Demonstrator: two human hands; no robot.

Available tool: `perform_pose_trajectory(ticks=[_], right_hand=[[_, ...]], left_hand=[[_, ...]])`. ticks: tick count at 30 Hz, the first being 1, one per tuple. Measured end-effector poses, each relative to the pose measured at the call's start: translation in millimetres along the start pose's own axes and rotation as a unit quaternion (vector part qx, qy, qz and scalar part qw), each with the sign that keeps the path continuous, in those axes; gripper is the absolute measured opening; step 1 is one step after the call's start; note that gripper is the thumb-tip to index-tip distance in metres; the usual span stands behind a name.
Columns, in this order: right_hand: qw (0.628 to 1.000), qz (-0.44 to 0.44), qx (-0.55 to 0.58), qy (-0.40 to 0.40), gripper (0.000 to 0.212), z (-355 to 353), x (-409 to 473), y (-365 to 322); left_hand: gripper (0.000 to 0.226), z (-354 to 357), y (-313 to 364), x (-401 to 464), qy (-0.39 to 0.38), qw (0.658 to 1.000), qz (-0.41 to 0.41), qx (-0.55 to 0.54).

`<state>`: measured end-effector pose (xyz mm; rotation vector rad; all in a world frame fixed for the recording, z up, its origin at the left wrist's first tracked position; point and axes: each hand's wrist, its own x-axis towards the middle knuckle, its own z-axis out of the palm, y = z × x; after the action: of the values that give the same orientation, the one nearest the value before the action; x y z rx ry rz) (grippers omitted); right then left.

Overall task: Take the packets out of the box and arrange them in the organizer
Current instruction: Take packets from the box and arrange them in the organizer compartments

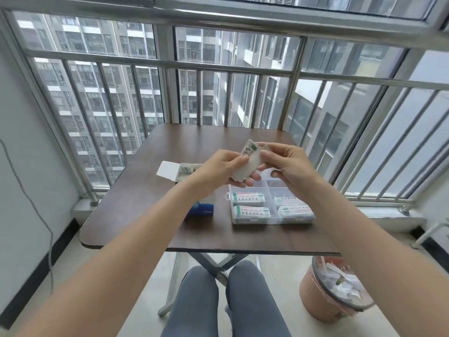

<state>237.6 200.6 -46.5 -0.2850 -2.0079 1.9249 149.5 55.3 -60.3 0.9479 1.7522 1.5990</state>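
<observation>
You hold a small stack of white packets [246, 164] above the brown folding table [145, 210], both hands on it. Your left hand [223, 167] pinches the stack's left edge between thumb and curled fingers; your right hand [286, 164] pinches the top right edge, thumb pressed on the front, other fingers curled behind. Exact number of packets in the stack: cannot tell, they overlap and the print is blurred.

The clear plastic organizer [272, 203] sits on the table just below your hands, lid not visible. Four near compartments each hold green-and-white printed packets [250, 211], lying flat; how many are layered in each, cannot tell. Two far compartments are partly hidden behind your hands; the right one looks bare, the left one is mostly covered.

The white cardboard box [181, 171] lies on its side at the left of the organizer, flap open toward the left, with more packets showing inside its mouth; count unreadable, your left wrist cuts off its right end.

One blue object [200, 209] lies on the table by the organizer's left side, half hidden under your left forearm; what it is, hard to make out.

One pink waste bin [323, 297] with a clear liner stands on the floor at the right, holding crumpled white paper scraps.
</observation>
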Motion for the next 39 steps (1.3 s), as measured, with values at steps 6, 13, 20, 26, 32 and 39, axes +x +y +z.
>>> perform_pose_trajectory(ticks=[6,13,20,26,32,39], right_hand=[[0.997,0.038,-0.041,0.052,0.01,-29,0,10],[0.994,0.062,-0.043,0.073,0.025,-62,2,20],[0.994,0.058,0.018,0.092,0.013,-82,4,31],[0.985,0.084,0.107,0.102,0.008,-98,3,37],[0.97,0.121,0.202,0.06,0.025,-113,5,42],[0.97,0.183,0.144,0.064,0.008,-119,11,41]], left_hand=[[0.016,28,-8,20,0.074,0.997,0.011,-0.008],[0.011,53,-16,37,0.118,0.993,0.028,-0.011],[0.026,71,-21,54,0.12,0.992,0.035,-0.007],[0.02,90,-27,65,0.085,0.995,-0.003,-0.056],[0.015,97,-27,71,0.058,0.997,-0.045,-0.036],[0.013,98,-31,84,0.078,0.996,-0.05,-0.006]])
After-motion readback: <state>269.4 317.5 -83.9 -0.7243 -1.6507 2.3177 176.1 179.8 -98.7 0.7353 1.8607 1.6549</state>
